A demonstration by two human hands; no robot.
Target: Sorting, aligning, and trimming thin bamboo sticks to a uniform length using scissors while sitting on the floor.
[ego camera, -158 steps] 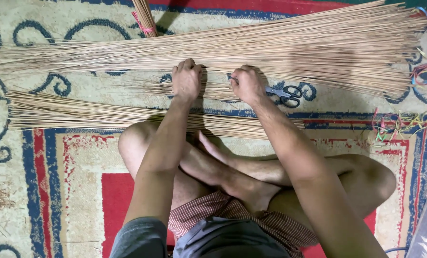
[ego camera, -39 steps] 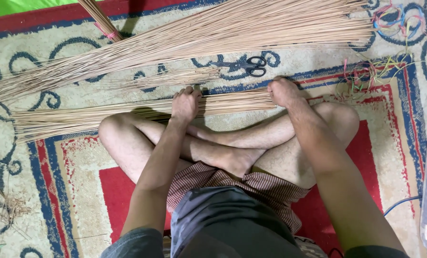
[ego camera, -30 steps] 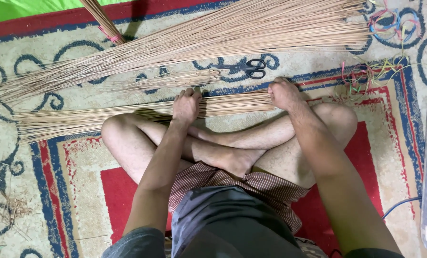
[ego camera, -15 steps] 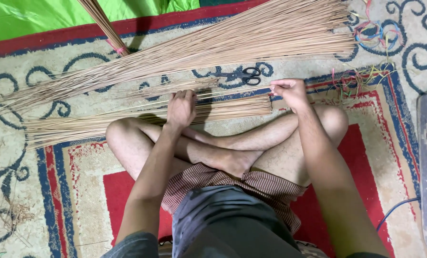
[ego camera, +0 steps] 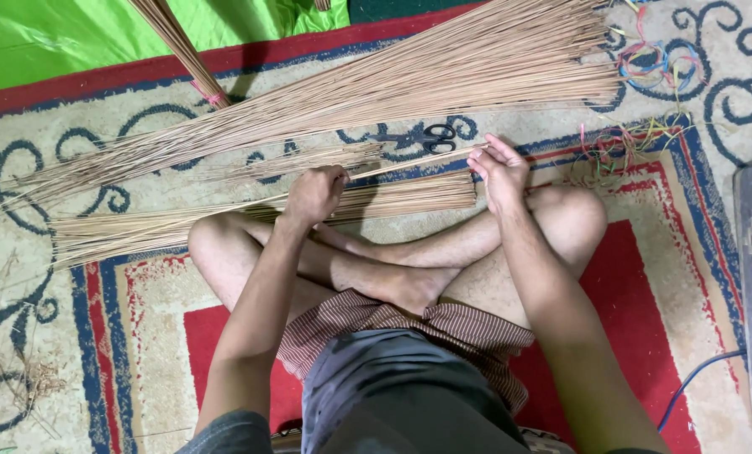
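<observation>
**Two hands lift a few thin sticks above a bundle on a patterned rug**

I look straight down at a person sitting cross-legged on a red, cream and blue rug [ego camera: 140, 336], bare knees spread to either side.

Just beyond the shins lies a near bundle of sticks [ego camera: 224, 220], thin and tan, with its long axis running left to right and tilted a little upward on the right. Its cut ends stop near the right knee.

The left hand [ego camera: 315, 192] is curled closed over this bundle and pinches one end of a small sheaf of sticks [ego camera: 414, 160]. The sheaf runs from that hand up and to the right, slightly raised off the bundle. The right hand [ego camera: 498, 168] meets the sheaf's far right end, fingers bent and loosely closed around the tips. I cannot tell how firmly that hand grips. The sheaf therefore spans the gap between both hands, with each hand at one end.

Just past the sheaf, black scissors [ego camera: 433, 137] lie flat on the rug.

Farther out, a large fan of sticks [ego camera: 376, 92] stretches across the view, narrow at the left and wide at the upper right. Coloured strings [ego camera: 645, 67] lie tangled beside its wide end.

At the far edge, a green sheet [ego camera: 65, 38] covers the floor, and another tied stick bundle [ego camera: 178, 46] crosses it.
</observation>
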